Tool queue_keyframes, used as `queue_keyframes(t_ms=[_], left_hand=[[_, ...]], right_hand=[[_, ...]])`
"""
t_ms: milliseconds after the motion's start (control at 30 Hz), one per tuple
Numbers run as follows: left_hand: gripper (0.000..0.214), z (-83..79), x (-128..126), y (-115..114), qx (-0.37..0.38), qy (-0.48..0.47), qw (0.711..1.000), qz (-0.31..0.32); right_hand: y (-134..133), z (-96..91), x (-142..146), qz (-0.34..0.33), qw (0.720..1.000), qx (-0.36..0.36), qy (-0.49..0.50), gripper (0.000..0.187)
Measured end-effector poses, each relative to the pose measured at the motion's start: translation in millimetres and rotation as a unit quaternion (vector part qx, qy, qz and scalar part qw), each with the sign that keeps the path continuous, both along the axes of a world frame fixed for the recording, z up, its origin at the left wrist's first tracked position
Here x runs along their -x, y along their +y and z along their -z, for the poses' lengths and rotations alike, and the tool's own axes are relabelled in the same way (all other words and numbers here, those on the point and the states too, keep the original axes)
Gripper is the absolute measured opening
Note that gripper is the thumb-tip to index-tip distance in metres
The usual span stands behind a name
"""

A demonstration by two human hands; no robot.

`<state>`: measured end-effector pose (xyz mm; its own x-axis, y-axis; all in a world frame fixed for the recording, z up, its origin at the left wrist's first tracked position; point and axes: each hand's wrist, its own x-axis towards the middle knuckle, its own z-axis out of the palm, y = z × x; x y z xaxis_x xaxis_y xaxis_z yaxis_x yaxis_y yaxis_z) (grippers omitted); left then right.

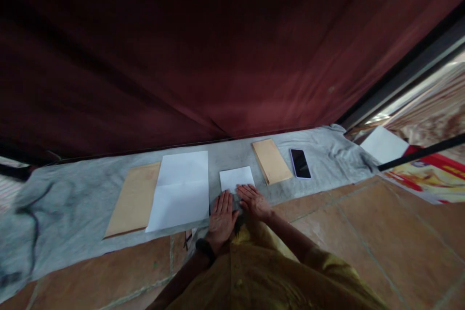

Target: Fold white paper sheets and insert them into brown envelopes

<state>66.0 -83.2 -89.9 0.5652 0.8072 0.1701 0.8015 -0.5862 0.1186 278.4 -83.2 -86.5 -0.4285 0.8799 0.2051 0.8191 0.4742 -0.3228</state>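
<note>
A small white sheet of paper (237, 177), seemingly folded, lies on the grey cloth in front of me. My left hand (222, 214) rests flat at its near left corner, fingers stretched forward. On its near right edge my right hand (253, 200) lies flat, fingers pointing left and forward. Both palms face down. To the left is a larger white sheet (183, 184) with a crease across it, partly over a stack of brown envelopes or paper (134, 198). A smaller brown envelope stack (272, 161) lies to the right.
A phone (300, 163) lies on the grey cloth (334, 155), right of the smaller brown stack. Dark red fabric (232, 58) hangs behind the surface. Tiled floor (381, 232) stretches below. A red and yellow printed box or sheet (432, 174) stands at the far right beside a dark bar.
</note>
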Motion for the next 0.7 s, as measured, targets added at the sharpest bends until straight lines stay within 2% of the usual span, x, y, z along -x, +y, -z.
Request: queue_keyframes(t_ms=[233, 400, 533, 700], left_hand=[[0.065, -5.3, 7, 3, 0.004, -0.01, 1.0, 0.008], [0.065, -7.0, 11, 4, -0.002, -0.012, 1.0, 0.009], [0.062, -6.6, 12, 5, 0.003, -0.006, 1.0, 0.007], [0.057, -4.9, 5, 22, 0.013, -0.025, 1.0, 0.005]], right_hand=[[-11, 4.6, -37, 0.025, 1.0, -0.019, -0.001, 0.051], [-17, 2.4, -51, 0.04, 0.999, -0.026, -0.003, 0.048], [-14, -7.4, -41, 0.041, 0.999, -0.021, 0.006, 0.046], [-1, -14.7, -4, 0.022, 1.0, -0.008, 0.019, 0.048]])
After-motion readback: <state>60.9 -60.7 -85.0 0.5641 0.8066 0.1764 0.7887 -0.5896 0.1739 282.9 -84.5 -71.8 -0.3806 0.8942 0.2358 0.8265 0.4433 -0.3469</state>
